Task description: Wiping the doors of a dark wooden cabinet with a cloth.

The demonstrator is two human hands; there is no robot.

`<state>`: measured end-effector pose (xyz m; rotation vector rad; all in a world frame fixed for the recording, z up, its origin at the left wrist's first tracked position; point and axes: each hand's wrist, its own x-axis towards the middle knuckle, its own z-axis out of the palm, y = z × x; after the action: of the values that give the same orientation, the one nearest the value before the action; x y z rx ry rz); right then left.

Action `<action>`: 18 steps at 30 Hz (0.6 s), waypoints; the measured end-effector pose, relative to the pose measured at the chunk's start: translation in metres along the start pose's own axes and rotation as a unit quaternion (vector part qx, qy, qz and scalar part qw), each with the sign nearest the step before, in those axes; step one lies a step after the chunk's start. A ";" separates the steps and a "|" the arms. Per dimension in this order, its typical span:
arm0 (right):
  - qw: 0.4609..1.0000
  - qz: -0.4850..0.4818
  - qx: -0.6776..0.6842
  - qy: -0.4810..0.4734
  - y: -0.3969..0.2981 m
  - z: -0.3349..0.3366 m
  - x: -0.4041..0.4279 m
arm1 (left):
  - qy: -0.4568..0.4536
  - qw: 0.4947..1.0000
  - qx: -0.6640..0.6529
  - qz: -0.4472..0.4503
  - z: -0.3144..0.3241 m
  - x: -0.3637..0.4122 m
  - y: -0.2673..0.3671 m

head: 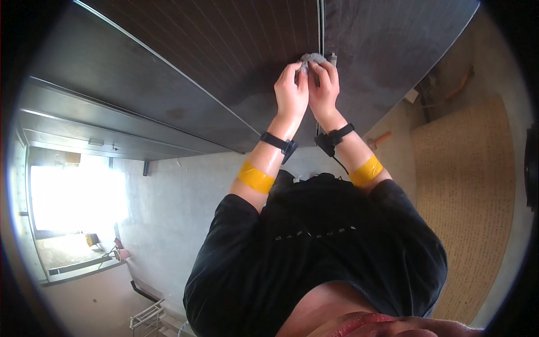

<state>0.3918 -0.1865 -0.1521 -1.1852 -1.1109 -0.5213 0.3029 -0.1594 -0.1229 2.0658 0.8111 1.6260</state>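
A bunched grey cloth (312, 57) is pinched between both hands against a dark panel (248, 46) with fine lines. My left hand (292, 90) grips the cloth from the left side, its fingertips at the cloth's lower edge. From the right, my right hand (324, 86) holds the same cloth, its fingers bent over it. The hands nearly touch, close to a narrow metal-edged seam (321, 29) between two dark panels. Just right of the cloth, a small light fitting (333, 59) sits on the right panel (370, 63). Each wrist wears a black strap, and yellow tape wraps each forearm.
More dark panels (139, 92) run to the left. A bright window (76, 198) is at the far left, with a brush (91, 239) near its sill. A white metal rack (146, 315) stands lower left. A large brown sheet (465, 202) and an orange-handled tool (381, 138) lie on the right.
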 end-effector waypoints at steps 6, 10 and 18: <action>0.998 0.051 -0.010 -0.029 0.015 -0.006 -0.037 | -0.050 0.997 0.001 -0.064 0.000 -0.023 -0.006; 0.999 0.024 0.014 -0.022 0.008 -0.003 -0.010 | -0.021 1.000 0.009 -0.007 -0.001 -0.005 0.000; 0.999 0.044 -0.013 -0.013 0.013 -0.002 -0.029 | -0.029 0.999 0.005 -0.036 0.004 -0.016 -0.006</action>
<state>0.3909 -0.1898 -0.1836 -1.2605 -1.0726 -0.4552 0.3033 -0.1649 -0.1395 2.0553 0.8650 1.5198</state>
